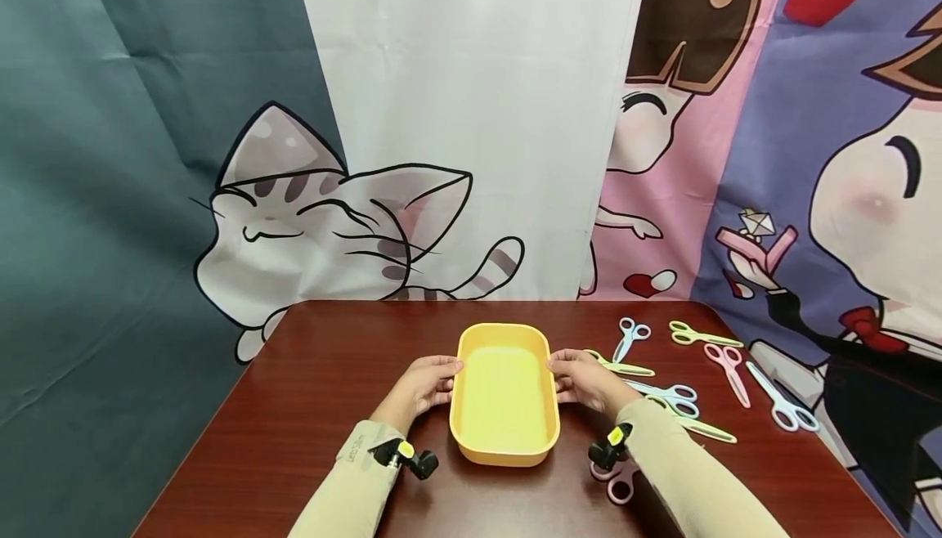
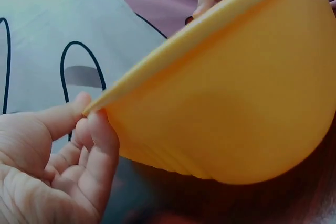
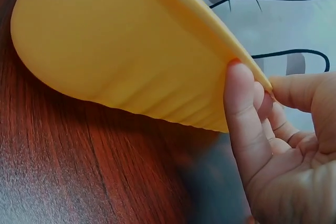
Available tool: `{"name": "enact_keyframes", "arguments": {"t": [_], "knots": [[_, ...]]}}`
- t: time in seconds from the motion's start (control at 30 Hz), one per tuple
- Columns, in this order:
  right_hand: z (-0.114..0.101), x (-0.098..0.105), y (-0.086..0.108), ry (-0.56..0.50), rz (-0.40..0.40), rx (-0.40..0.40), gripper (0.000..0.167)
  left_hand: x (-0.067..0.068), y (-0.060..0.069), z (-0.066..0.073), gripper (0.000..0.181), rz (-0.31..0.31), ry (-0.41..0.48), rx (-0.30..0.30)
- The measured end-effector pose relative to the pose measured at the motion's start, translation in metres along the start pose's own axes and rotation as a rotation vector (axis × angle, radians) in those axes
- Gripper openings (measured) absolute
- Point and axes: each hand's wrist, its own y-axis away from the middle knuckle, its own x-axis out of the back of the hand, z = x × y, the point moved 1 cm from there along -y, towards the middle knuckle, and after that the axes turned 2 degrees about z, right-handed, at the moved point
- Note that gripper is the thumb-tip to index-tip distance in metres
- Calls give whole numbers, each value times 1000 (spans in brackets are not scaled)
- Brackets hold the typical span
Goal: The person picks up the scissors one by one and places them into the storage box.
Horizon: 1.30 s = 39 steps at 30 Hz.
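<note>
As the yellow tray (image 1: 504,407) is being held midway between the left and right edges of the table (image 1: 309,407), its long axis is running toward the far edge, and neither hand is standing nearer: they're flanking it evenly! The left hand (image 1: 427,384) is pinching one long side's rim; the right hand (image 1: 586,379) is pinching the rim opposite. Scissors (image 1: 736,380) are lying out toward the right edge. Whether the tray's base is touching down, we're not seeing.

We see a reddish-brown tabletop (image 1: 324,366), with pink scissors (image 1: 734,377), blue scissors (image 1: 769,391) and green scissors (image 1: 703,337) scattered on its right side; whether the yellow tray (image 1: 504,399) touches it, we cannot tell.
</note>
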Motion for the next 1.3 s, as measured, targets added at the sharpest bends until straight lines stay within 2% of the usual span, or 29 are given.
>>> {"name": "enact_keyframes", "arguments": {"t": [0.13,0.23,0.33,0.43,0.57,0.73,0.83,0.9,1.0,1.07,1.2,1.3], "knots": [[0,1,4,-31,-20,4,21,0,-5,-11,24,-53,116,-40],[1,2,4,-50,-23,-2,19,1,-7,-20,15,-99,234,-62],[0,2,4,-50,-29,0,18,2,-7,-24,6,-123,300,-91],[0,3,3,-37,-24,-4,18,2,-6,-26,4,-131,318,-112],[0,7,2,6,-5,-25,18,1,-6,-25,6,-119,321,-108],[0,17,4,52,9,-45,29,0,-1,-27,10,-92,292,-132],[-3,31,6,84,39,-20,35,-1,1,-29,9,-86,291,-154],[-9,43,8,126,67,16,33,-1,1,-29,9,-88,298,-161],[-17,64,7,255,125,106,25,0,0,-30,12,-94,300,-162],[-24,80,5,405,185,167,21,1,0,-30,15,-95,294,-161],[-35,110,-3,862,332,295,16,-1,0,-32,21,-94,278,-164],[-41,126,-12,1162,379,401,16,0,1,-30,23,-91,274,-166]]}}
